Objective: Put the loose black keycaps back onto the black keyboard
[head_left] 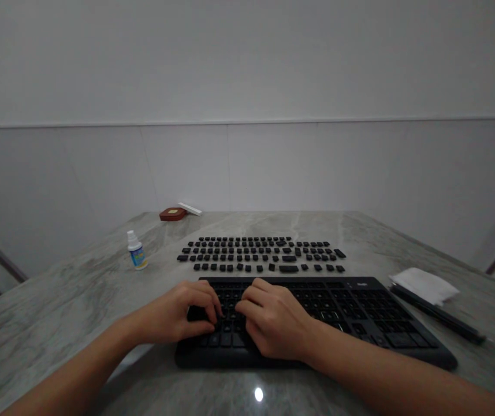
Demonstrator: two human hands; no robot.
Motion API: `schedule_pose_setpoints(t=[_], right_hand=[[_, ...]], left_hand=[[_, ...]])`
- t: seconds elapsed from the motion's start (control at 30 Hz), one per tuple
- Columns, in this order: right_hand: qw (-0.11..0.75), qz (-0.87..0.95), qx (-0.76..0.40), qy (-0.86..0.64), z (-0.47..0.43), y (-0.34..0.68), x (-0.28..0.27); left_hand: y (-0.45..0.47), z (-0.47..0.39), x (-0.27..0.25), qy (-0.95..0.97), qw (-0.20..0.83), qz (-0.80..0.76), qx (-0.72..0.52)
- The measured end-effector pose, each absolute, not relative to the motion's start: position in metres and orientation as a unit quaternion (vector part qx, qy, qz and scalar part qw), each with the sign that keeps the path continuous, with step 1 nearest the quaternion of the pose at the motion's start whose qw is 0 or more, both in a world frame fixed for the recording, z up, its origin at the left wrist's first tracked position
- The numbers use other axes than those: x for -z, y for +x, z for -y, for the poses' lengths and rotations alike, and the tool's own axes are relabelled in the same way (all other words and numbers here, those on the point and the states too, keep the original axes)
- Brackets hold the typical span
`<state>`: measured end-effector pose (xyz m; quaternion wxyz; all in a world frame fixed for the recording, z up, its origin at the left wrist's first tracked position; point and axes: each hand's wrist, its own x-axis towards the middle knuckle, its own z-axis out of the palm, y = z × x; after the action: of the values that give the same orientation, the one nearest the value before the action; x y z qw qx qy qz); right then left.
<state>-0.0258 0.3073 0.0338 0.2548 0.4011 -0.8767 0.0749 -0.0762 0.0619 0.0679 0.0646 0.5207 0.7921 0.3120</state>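
Observation:
A black keyboard (pixel 412 323) lies in front of me, and many of its key positions show bare switch sockets. My left hand (pixel 193 309) is over its left end, thumb and fingers curled close together at the keys. Just to its right, my right hand (pixel 273 318) rests over the left-middle part with its fingers bent and pressed together. Anything between the fingertips of either hand is too small or hidden to make out. Beyond the keyboard, loose black keycaps (pixel 289 268) are laid out in several rows.
On the left stands a white spray bottle (pixel 138 255) with a blue label. A reddish-brown case (pixel 172 214) and a thin white strip (pixel 190 209) lie at the far edge. To the right are a white folded tissue (pixel 427 284) and a long black stick-like tool (pixel 440 315). The marble-patterned table (pixel 74 294) meets a wall.

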Motion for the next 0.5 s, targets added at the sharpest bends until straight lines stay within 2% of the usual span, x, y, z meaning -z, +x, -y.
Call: schedule_pose_setpoints(t=[0.2,0.5], right_hand=[[0.202,0.836,-0.069,0.505,-0.3006,-0.016,-0.0374],[0.164,0.845,-0.104,0.498,-0.3015,-0.0173,-0.0383]], left_hand=[[-0.0779,-0.0584,-0.0676,0.511,0.074,-0.803,-0.299],[-0.0781,-0.0618,-0.0666,0.483,0.065,-0.826,-0.284]])
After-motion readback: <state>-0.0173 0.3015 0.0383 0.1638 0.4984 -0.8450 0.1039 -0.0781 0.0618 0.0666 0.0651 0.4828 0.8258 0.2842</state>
